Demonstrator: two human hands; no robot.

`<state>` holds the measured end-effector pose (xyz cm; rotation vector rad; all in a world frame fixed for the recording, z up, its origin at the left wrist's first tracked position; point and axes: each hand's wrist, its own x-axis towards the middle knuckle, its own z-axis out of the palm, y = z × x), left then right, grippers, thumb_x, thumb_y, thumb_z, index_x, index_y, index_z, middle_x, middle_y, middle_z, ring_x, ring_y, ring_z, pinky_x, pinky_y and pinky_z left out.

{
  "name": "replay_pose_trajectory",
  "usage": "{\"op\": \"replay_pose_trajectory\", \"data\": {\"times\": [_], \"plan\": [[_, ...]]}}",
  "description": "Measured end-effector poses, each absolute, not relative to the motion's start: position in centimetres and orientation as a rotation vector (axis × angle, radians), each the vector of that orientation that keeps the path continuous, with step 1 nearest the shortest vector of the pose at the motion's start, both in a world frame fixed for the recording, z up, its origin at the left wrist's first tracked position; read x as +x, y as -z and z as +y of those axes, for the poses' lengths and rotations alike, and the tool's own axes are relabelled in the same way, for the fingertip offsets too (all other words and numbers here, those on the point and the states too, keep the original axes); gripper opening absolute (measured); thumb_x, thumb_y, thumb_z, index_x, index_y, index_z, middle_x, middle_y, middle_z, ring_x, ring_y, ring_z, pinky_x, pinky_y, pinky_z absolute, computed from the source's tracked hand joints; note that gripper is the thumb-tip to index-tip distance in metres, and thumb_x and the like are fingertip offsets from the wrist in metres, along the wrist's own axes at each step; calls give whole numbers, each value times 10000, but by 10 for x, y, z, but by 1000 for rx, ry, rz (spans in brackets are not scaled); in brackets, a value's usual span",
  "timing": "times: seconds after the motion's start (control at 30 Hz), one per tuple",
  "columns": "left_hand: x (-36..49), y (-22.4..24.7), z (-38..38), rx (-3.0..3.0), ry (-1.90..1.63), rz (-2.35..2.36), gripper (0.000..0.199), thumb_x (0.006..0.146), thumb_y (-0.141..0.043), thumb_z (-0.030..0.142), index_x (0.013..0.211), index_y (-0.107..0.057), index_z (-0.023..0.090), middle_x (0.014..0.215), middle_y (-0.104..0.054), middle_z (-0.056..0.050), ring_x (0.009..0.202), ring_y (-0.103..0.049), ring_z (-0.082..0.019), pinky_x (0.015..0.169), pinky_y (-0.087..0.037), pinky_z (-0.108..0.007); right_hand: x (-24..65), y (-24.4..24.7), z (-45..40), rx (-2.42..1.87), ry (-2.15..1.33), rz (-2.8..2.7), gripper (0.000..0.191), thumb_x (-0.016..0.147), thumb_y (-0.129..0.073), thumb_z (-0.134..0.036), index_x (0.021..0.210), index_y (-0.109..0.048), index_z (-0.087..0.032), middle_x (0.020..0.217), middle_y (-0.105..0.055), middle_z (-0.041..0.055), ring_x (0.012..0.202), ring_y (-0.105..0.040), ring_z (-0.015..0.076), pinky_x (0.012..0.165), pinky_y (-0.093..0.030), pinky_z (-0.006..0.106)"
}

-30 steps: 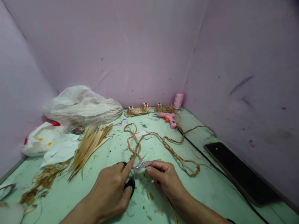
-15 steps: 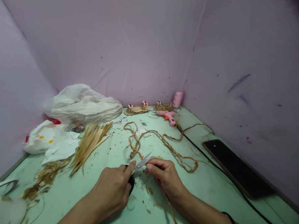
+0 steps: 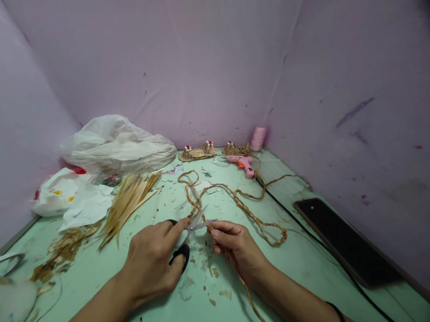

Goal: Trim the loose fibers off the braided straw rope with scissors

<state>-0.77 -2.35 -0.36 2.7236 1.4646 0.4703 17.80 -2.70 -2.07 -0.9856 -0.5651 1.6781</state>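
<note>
My left hand (image 3: 155, 257) has its fingers in the black handles of a pair of scissors (image 3: 192, 229). The blades stand apart, pointing up and right towards my other hand. My right hand (image 3: 237, 247) pinches a braided brown cord (image 3: 253, 302) between thumb and fingers, close beside the lower blade. One length of the cord trails from under my palm to the bottom edge. Beyond the blades, more braided cord (image 3: 258, 224) lies in loose loops on the table. Whether the blade touches the held cord I cannot tell.
On the green table (image 3: 165, 305), dried straw strips (image 3: 125, 208) and plastic bags (image 3: 117, 145) lie left. At the back are small woven pieces (image 3: 198, 153), a pink glue gun (image 3: 241, 164) and a pink thread spool (image 3: 258, 139). A phone (image 3: 346, 243) and black cable lie right.
The scissors' blades and handles have spread wider apart, and my left hand has shifted slightly left. My right hand keeps its pinch on the cord, almost in the same place.
</note>
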Motion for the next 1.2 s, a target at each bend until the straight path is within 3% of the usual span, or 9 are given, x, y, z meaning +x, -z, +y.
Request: {"op": "replay_pose_trajectory", "data": {"times": [0.13,0.4,0.97,1.2], "plan": [[-2,0,-27,2900,-283,1443,552,709,-451,254,1255,-429,182,877,-561,-94,758,-512,-236,663,-400,-362,178,23,-27,-1003,-1627,-593,307,485,-722,-159,787,-691,-114,557,-606,-12,452,-487,68,502,-385,209],[7,-4,-28,2876,-141,1475,573,700,-428,196,1272,-407,172,890,-548,-101,784,-507,-227,675,-404,-363,176,29,-25,-1036,-1468,-676,664,456,-725,-120,1079,-499,-83,564,-630,-19,456,-528,108,512,-437,253],[6,-6,-28,2810,210,1363,544,719,-373,143,1263,-374,146,857,-607,-105,701,-575,-228,606,-433,-339,176,27,-29,-1036,-1406,-773,628,512,-682,-76,1093,-447,-110,490,-581,-78,456,-516,98,532,-423,240],[2,-3,-26,2740,-30,1284,484,724,-361,138,1198,-453,181,796,-639,-67,661,-588,-209,587,-408,-299,179,27,-26,-1015,-1420,-726,631,508,-706,-110,1078,-436,-110,502,-592,-75,452,-530,101,527,-437,243]]}}
